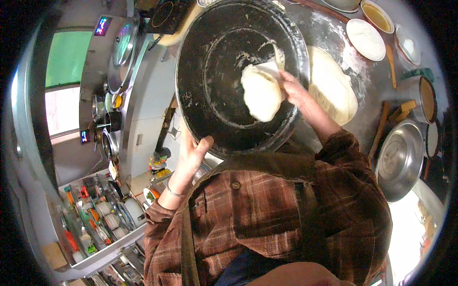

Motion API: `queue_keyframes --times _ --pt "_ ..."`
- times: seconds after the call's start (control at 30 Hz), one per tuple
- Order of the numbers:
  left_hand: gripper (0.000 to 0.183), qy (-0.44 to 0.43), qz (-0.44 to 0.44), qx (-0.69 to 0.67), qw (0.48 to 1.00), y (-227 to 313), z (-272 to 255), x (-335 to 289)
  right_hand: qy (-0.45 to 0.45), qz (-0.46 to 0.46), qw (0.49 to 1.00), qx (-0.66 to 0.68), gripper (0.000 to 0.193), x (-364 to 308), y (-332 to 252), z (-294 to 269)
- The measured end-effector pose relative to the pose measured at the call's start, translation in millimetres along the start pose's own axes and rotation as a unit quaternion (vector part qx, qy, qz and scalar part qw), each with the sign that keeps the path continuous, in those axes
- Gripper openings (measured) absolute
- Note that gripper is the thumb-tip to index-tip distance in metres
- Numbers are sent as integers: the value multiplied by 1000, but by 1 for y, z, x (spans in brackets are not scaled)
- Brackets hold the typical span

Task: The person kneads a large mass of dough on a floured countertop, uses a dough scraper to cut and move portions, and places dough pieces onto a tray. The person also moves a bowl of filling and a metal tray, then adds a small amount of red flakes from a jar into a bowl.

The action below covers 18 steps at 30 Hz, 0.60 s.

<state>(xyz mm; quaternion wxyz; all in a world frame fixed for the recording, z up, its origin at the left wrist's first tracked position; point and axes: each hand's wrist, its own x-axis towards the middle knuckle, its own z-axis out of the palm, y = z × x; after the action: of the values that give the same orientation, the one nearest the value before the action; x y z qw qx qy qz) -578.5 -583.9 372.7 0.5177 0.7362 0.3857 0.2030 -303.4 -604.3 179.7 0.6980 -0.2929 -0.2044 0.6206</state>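
Observation:
A large black round tub (222, 100), its inside smeared with flour and bits of dough, tilts in front of me. My left hand (194, 155) grips its near left rim, thumb over the edge. Over the tub's right part, my right hand (292, 89) is closed around a flat white dough scraper (270, 69). A pale, slightly blurred lump of dough (261, 97) lies against the scraper and my fingers; part of the scraper is hidden by it. On the floured metal worktop (329, 35), right of the tub, rests a big flattened piece of dough (331, 86).
A bowl of flour (366, 40) and a bowl with a tan filling (377, 16) stand at the far right. Nearer are a steel basin (400, 159), a pot (426, 100) and wooden sticks (380, 131). An open drawer of dishes (107, 217) juts out at the lower left.

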Motion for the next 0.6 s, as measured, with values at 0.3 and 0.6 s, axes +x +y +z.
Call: queue_keyframes --times 0.3,0.6 --pt "57 84 -72 -90 990 -23 2 -2 189 -97 966 149 44 -69 -36 3" --pt "50 176 -79 -166 967 -54 3 1 212 -411 842 -277 33 -129 -170 -63"
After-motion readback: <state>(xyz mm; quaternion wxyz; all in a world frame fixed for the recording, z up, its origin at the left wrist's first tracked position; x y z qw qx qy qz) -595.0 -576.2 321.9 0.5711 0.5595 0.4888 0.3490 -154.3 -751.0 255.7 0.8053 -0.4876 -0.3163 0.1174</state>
